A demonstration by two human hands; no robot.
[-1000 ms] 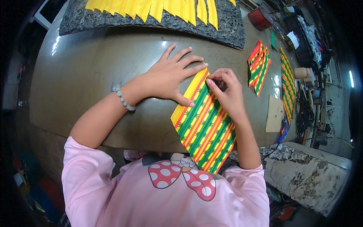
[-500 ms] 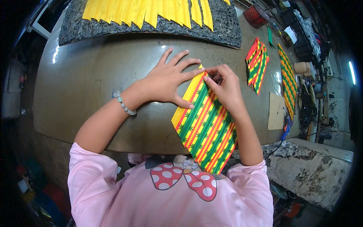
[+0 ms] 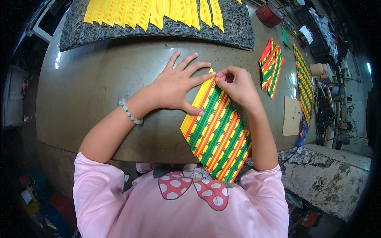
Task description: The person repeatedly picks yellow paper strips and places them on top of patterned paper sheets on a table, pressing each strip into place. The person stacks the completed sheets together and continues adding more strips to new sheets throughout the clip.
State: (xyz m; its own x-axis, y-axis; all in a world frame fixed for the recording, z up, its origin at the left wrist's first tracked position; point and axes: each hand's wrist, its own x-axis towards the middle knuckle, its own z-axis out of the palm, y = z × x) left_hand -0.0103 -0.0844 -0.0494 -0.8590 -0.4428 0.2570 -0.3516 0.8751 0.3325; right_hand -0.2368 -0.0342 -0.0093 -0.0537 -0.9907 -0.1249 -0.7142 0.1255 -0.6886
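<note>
A striped sheet (image 3: 220,135) in red, yellow and green with dark leaf shapes slants over the table's front edge, its lower end against my shirt. A plain yellow strip (image 3: 194,109) runs along its left edge. My left hand (image 3: 174,83) lies flat with fingers spread; its index fingertip touches the sheet's top corner and its thumb rests on the left part. At that same top corner, my right hand (image 3: 238,85) has thumb and fingers pinched together on the sheet's edge. The pinched bit itself is mostly hidden by the fingers.
At the back, a dark rough board (image 3: 158,37) carries a row of yellow strips (image 3: 139,14). To the right lie smaller striped pieces (image 3: 271,68), a long striped piece (image 3: 303,83), a tan card (image 3: 291,116) and a blue corded tool (image 3: 302,136). A red tin (image 3: 269,16) stands behind.
My right hand has turned slightly at the top corner, its fingers still pinched there. My left hand stays spread in the same place on the sheet.
</note>
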